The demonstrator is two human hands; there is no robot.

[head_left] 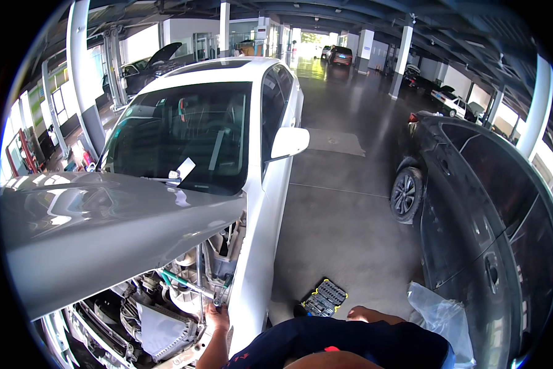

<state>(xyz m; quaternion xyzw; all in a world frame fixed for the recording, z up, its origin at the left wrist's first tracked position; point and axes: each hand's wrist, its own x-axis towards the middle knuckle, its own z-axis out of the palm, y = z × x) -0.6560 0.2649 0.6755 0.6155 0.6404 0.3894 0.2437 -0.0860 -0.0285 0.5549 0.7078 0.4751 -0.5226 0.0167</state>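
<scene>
At the front corner of a white car (264,234), my left hand (217,317) reaches into the engine bay. Its fingers close around the head end of what looks like a ratchet wrench (226,284) with a dark green grip. A long green and silver bar (184,281) lies just left of that hand, across the engine parts. My right hand (359,313) shows only in part beside my dark shirt, and its fingers are hidden. An opened socket set case (325,298) with yellow latches rests on the floor between my two hands.
The raised silver hood (122,221) overhangs the engine bay on the left. A dark car (473,203) stands close on the right, with clear plastic sheeting (442,317) against its side. Pillars (403,55) and more cars stand farther back.
</scene>
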